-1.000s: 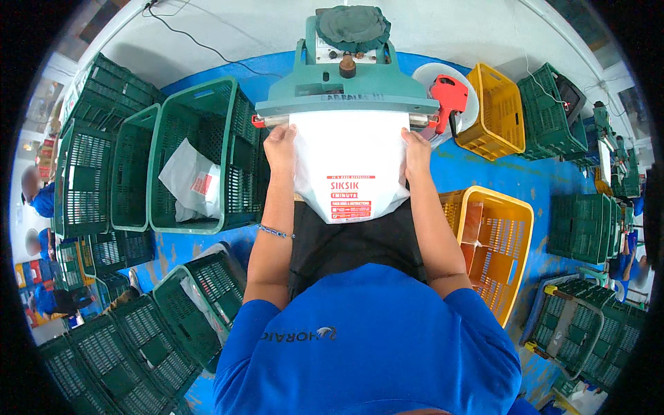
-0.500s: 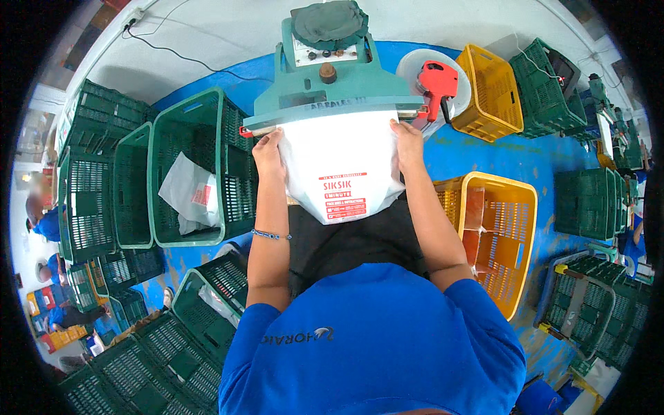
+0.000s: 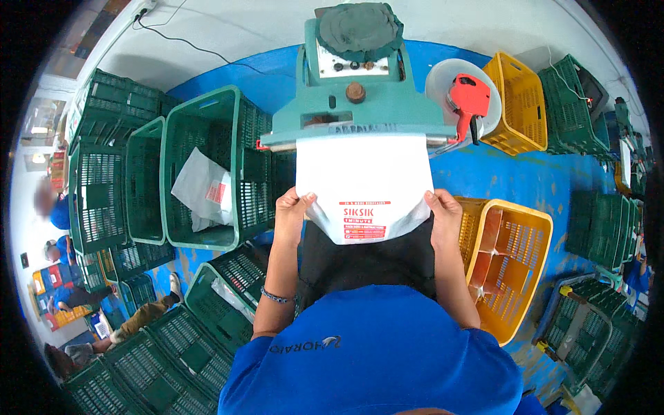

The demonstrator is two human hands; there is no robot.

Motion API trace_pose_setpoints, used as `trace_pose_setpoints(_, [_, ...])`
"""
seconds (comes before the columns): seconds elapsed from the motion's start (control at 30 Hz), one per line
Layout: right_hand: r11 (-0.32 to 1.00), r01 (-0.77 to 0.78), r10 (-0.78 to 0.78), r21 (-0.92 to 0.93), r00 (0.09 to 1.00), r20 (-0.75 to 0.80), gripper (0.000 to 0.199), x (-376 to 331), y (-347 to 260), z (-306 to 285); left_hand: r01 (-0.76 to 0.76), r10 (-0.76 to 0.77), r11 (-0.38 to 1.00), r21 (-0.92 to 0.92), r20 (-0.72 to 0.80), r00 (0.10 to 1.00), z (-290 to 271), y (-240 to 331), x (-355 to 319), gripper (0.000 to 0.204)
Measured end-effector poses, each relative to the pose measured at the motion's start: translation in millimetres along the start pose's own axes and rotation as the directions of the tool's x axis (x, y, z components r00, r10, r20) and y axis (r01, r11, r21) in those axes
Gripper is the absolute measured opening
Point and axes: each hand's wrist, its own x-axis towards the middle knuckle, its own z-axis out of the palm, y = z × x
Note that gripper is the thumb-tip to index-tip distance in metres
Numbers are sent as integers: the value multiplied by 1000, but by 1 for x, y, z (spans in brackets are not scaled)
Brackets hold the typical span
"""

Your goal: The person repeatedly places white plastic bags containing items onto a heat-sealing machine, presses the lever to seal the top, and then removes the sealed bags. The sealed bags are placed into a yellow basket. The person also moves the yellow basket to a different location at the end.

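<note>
Hands closed on a white pouch at a green sealing machine.

Nearest, the lower corners of the white pouch point(image 3: 363, 190) are pinched by the left hand point(image 3: 292, 209) and the right hand point(image 3: 445, 211), each shut on its side edge. The pouch is held upright, its top edge tucked under the bar of the green sealing machine point(image 3: 353, 104), so the seal appears to be in progress and release is judged not yet done. One finished-looking white bag point(image 3: 204, 192) is seen in the green crate point(image 3: 207, 173) at the left; the yellow crate point(image 3: 512, 270) at the right holds none. Beyond, a red tagging gun point(image 3: 469, 104) rests beside the machine.
</note>
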Motion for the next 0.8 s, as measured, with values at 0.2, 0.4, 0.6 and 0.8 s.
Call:
trace_pose_setpoints(0.2, [968,196,-195,-157,981,27,13,46,-36,13,-227,208,965,-134,-146,967,22,22,47,14])
trace_pose_setpoints(0.4, [733,452,-606,-508,773,-187,29,142,-36,-28,-322,254,907,-273,-255,933,35,23,73,14])
trace_pose_setpoints(0.6, [87,-125,-524,-988,838,-152,78,232,-4,-58,-260,195,927,-270,-244,950,35,21,77,19])
trace_pose_setpoints(0.8, [15,-165,-451,-986,879,-154,76,275,13,-61,-316,248,907,-280,-251,936,37,20,71,14])
